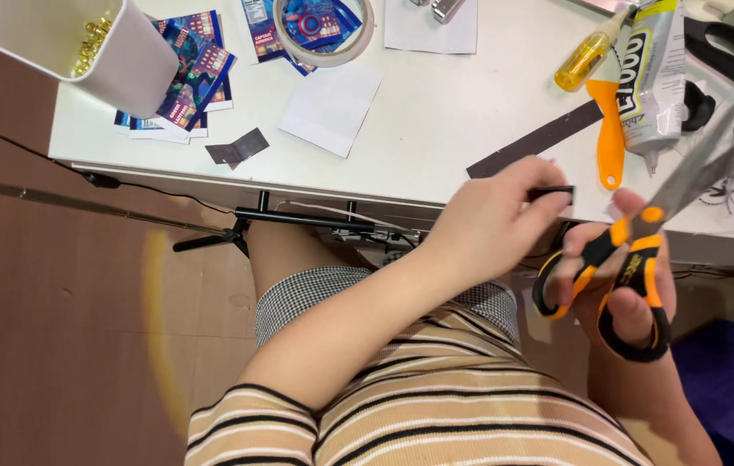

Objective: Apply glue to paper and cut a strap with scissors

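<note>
Now we pinch a small dark strip [551, 193] in our left hand [488, 226] above the tabletop [436, 112] edge; thin, light and bendy, best gripped near its end. Our right hand [630, 302] grips open scissors [643, 250].

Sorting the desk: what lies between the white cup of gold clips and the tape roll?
In the head view, colourful printed cards lie between the white cup and tape roll.

A white cup [138, 65] of gold pins stands beside colourful cards [198, 65].
</note>
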